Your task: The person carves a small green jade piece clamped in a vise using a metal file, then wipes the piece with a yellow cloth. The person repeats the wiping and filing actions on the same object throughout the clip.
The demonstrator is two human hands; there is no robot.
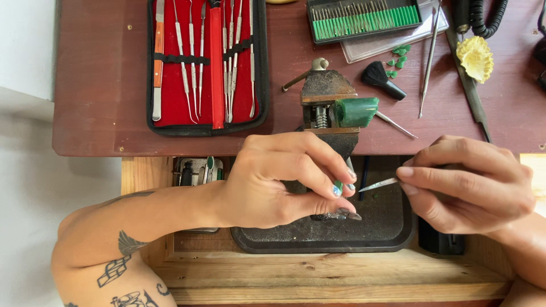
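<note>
The small green wax piece is pinched between the thumb and fingertips of the left hand, held above the dark shallow tray that sits in the wooden drawer below the bench edge. Most of the piece is hidden by the fingers; only a sliver of green shows. The right hand is closed around a slim metal carving tool, whose pointed tip lies just beside the wax and aims at it. The two hands are near each other but not touching.

The likeliest risk, as I judge it, is a slip: the point sits very near the left fingertips, so too much push could send it off the wax and into a finger. The piece is tiny and gripped only at the tips, so it could also crack or drop into the tray among the shavings.

Behind the hands, one small metal bench vise clamps one larger block of green wax. On the reddish-brown bench lie one open black case with red lining holding roughly ten steel picks, one tray of green-shanked burs too many to count, one small black brush, about five green wax crumbs, one pale yellow carved flower-like piece, and one long loose steel probe.
</note>
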